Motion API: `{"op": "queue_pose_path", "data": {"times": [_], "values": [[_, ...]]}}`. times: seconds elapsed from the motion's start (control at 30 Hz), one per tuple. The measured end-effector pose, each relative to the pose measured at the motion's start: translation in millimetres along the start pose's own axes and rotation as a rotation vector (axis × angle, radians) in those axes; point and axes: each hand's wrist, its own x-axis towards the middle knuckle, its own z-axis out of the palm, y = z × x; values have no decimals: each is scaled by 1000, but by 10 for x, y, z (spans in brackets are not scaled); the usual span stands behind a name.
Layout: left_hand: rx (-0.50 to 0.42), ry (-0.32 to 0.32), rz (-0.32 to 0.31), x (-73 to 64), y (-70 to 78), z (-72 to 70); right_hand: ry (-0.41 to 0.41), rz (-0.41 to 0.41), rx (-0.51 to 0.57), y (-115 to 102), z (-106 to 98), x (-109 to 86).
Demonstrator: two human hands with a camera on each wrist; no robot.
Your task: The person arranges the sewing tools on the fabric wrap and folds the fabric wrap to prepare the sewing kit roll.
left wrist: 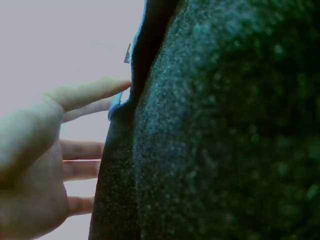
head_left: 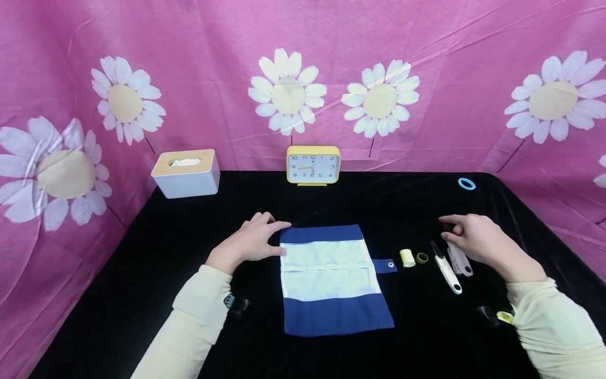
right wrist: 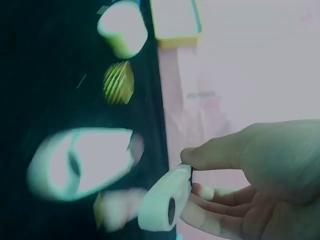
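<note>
A blue and white cloth pouch (head_left: pixel 330 268), with a snap tab at its right side, lies spread out on the black tablecloth. My left hand (head_left: pixel 251 239) touches its upper left edge, index finger at the corner and thumb lower down, the fingers extended. In the left wrist view, the left hand (left wrist: pixel 45 150) has a fingertip at a blue fabric edge. My right hand (head_left: pixel 483 242) pinches a slim pale tool (right wrist: pixel 165 205) with a black dot at its end. Beside it lies a white-handled tool (head_left: pixel 447 272) with a black tip.
A thread spool (head_left: pixel 407 258) and a gold-coloured ring (head_left: pixel 422 258) sit between pouch and tools. At the back stand a tissue box (head_left: pixel 188 181) and a yellow clock (head_left: pixel 313 165). A blue ring (head_left: pixel 466 184) lies at the far right, before a pink flowered curtain (head_left: pixel 213 89).
</note>
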Motion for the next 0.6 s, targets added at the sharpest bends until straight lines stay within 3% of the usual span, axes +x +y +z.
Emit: {"op": "queue_pose_path", "data": {"times": [0.23, 0.6], "values": [[-8, 3, -7, 7, 25, -2, -42, 13, 41, -335, -56, 314], [-5, 6, -17, 17, 10, 24, -99, 38, 144, -767, 110, 591]]}}
